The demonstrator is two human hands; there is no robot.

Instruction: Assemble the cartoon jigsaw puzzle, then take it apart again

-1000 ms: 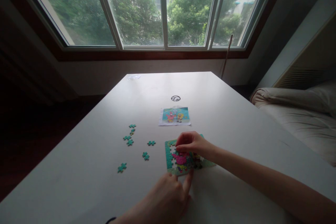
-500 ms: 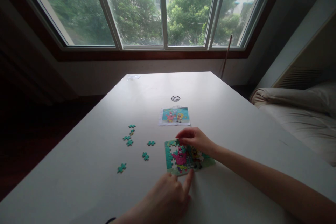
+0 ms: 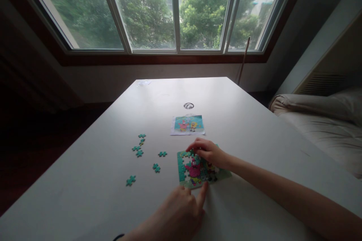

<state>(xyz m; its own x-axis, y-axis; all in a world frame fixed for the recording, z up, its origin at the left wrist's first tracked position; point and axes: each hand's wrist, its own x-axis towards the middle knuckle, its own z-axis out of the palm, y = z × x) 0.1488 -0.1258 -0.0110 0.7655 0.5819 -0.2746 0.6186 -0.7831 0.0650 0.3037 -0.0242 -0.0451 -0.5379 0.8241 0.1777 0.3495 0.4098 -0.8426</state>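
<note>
A partly built cartoon jigsaw puzzle (image 3: 195, 171) lies on the white table (image 3: 240, 128) in front of me. My right hand (image 3: 207, 151) rests on its far edge, fingers curled and pressed down near the top left corner; whether a piece is under them is hidden. My left hand (image 3: 181, 212) lies at the near edge of the puzzle, its forefinger stretched out and touching that edge. Several loose teal pieces (image 3: 140, 150) are scattered to the left of the puzzle.
A small printed reference picture (image 3: 188, 125) lies beyond the puzzle, with a round cable hole (image 3: 188, 106) behind it. A window spans the far wall. A bed with pale bedding (image 3: 325, 120) stands right of the table. Dark floor lies to the left.
My right hand has shifted from over the puzzle's middle to its far left edge and lowered onto it, uncovering the pink figure. My left hand has stayed put.
</note>
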